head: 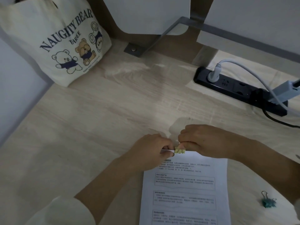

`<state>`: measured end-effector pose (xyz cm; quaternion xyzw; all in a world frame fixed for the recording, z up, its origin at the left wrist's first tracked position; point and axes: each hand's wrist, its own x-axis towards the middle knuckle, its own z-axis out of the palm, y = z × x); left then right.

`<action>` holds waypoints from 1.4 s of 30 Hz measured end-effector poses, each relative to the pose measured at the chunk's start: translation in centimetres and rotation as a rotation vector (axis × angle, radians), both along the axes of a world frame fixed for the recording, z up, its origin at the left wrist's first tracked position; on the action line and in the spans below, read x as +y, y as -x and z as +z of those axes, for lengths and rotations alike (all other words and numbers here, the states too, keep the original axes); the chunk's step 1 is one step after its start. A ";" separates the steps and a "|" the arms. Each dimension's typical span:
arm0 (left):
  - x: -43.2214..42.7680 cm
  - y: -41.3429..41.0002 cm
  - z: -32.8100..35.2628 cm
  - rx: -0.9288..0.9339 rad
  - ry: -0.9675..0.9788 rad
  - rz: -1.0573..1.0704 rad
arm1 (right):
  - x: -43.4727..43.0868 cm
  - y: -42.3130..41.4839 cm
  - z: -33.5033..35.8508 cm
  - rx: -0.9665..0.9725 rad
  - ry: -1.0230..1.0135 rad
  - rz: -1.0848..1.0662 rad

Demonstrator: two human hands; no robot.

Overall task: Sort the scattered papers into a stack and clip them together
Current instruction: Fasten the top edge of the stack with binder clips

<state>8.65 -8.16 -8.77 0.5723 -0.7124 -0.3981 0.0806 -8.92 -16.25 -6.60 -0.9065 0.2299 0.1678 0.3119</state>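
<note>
A stack of printed white papers [185, 192] lies on the wooden desk [97, 119] in front of me, squared up. A pale yellow binder clip [228, 151] sits on the stack's top edge near the left corner. My left hand [151, 148] pinches the top left corner of the papers beside the clip. My right hand [204, 140] grips the clip from behind with thumb and fingers curled on it. Part of the clip is hidden under my fingers.
A green binder clip [267, 202] lies on the desk to the right of the papers. A black power strip [240, 90] with a white cable stands at the back right. A cream tote bag [53, 39] with bear prints leans at the back left.
</note>
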 end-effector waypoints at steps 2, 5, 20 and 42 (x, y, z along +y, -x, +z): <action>0.1 -0.1 -0.1 0.022 -0.022 -0.004 | -0.4 -0.2 0.3 0.041 -0.091 -0.004; 0.3 -0.4 0.0 0.051 -0.070 0.008 | -0.8 -0.5 0.6 0.052 -0.184 -0.044; 0.6 -0.6 0.2 0.206 -0.213 0.070 | -0.7 -0.8 0.4 0.074 -0.308 -0.079; 1.0 -0.1 -0.2 -0.075 0.052 0.082 | 0.0 4.0 1.9 0.047 -0.221 -0.507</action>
